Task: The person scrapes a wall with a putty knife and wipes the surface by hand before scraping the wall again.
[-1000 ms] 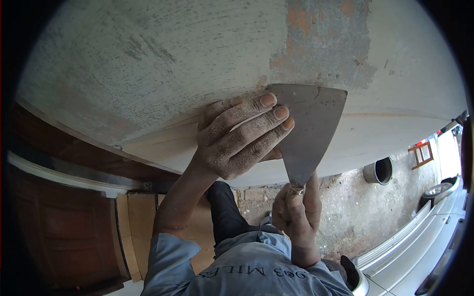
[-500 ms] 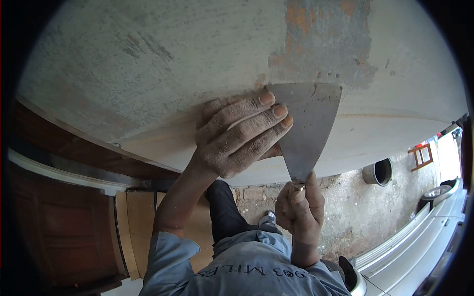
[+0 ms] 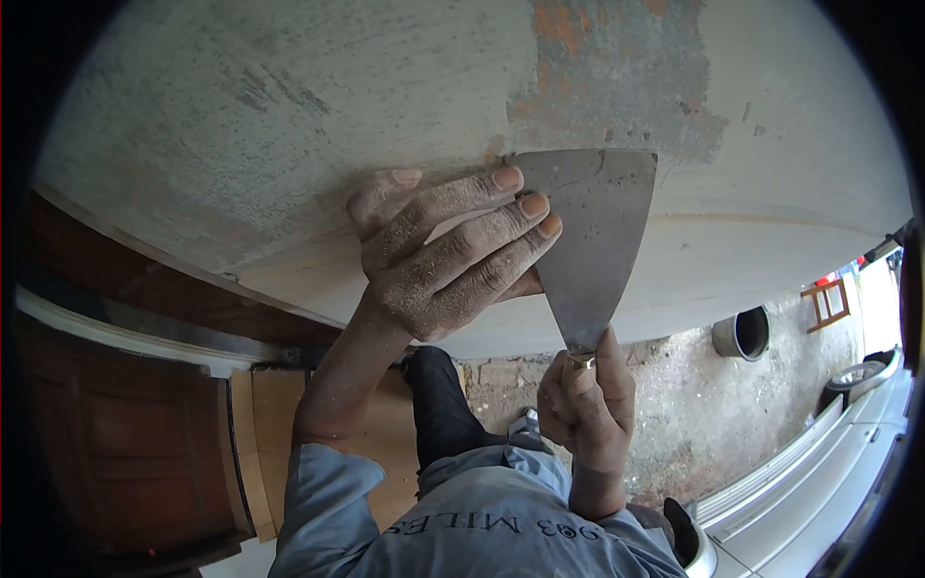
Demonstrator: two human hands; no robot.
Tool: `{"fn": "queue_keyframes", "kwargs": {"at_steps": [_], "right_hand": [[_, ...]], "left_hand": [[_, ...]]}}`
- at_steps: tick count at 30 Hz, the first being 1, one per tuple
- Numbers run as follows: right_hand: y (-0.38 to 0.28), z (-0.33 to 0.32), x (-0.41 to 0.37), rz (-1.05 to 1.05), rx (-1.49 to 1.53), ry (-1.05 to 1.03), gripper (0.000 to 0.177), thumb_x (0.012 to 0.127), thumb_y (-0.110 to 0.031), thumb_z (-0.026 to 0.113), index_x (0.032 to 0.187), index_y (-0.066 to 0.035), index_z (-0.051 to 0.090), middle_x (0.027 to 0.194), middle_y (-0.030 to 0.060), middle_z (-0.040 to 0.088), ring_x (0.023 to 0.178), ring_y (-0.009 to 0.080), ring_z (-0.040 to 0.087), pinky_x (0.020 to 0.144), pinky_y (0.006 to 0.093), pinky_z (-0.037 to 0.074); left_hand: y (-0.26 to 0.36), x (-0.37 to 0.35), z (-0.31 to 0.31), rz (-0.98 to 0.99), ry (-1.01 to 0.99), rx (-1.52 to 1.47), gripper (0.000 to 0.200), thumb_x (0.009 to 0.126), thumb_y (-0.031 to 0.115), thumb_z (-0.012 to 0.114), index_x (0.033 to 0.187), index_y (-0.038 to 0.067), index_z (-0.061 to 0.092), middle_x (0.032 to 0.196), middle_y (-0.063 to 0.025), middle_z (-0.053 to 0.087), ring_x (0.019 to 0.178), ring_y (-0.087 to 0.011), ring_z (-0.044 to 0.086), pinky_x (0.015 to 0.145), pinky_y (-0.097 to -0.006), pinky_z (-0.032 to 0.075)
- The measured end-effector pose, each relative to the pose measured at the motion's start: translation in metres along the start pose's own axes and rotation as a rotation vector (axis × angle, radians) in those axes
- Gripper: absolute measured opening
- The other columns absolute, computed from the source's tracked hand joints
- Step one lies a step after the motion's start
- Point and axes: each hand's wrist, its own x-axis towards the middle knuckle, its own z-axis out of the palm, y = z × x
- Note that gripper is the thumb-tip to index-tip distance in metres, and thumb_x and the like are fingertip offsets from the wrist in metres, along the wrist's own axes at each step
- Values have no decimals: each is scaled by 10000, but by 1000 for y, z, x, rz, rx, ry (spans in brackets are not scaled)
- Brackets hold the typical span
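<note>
My right hand is closed around the handle of a wide metal scraper, low at its narrow end. The handle is mostly hidden in the fist. Its flared blade points up, with the broad edge against or close to a curved, pale panel. Across the blade's left side lie the dusty fingertips of my left hand; the thumb is tucked partly behind the blade, and one finger is lifted off it. Above the blade edge is a rough grey and orange patch on the panel.
A brown panelled door stands at lower left beside tan boards. On the concrete floor are a dark bucket and a small wooden frame. A silver car is at lower right.
The scraper and my left hand have shifted slightly up and left in view. One finger of my left hand has risen away from the others. My right hand keeps its grip.
</note>
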Motion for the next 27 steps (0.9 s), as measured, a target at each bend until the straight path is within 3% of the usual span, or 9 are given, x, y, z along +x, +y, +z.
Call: {"fn": "queue_keyframes", "kwargs": {"at_steps": [5, 8, 11, 27], "right_hand": [[0, -2, 4, 6, 19, -8, 524, 939, -184, 420, 1380, 16, 221, 640, -5, 402, 453, 28, 350, 394, 167, 295], [0, 3, 1, 22, -5, 34, 521, 938, -182, 420, 1379, 14, 224, 641, -4, 401, 452, 31, 344, 394, 166, 300], [2, 3, 1, 31, 35, 14, 515, 940, -184, 416, 1380, 7, 228, 651, 3, 402, 459, 32, 344, 395, 166, 306], [6, 13, -5, 13, 63, 16, 504, 947, -143, 380, 1392, -4, 187, 690, 15, 407, 479, 28, 334, 412, 164, 306]], "left_hand": [[-13, 7, -2, 96, 9, -1, 171, 699, 398, 666, 831, 292, 685, 958, 138, 650, 962, -71, 582, 947, -398, 281], [-8, 5, 0, 58, 8, -53, 191, 689, 399, 662, 834, 278, 691, 939, 122, 657, 977, -90, 578, 934, -402, 295], [-8, 9, -11, 78, -112, -16, 219, 679, 405, 660, 842, 264, 694, 909, 111, 664, 981, -104, 579, 917, -397, 308], [-13, 15, -13, 124, -75, -35, 241, 637, 375, 699, 829, 230, 696, 892, 98, 658, 918, -109, 602, 866, -384, 340]]}}
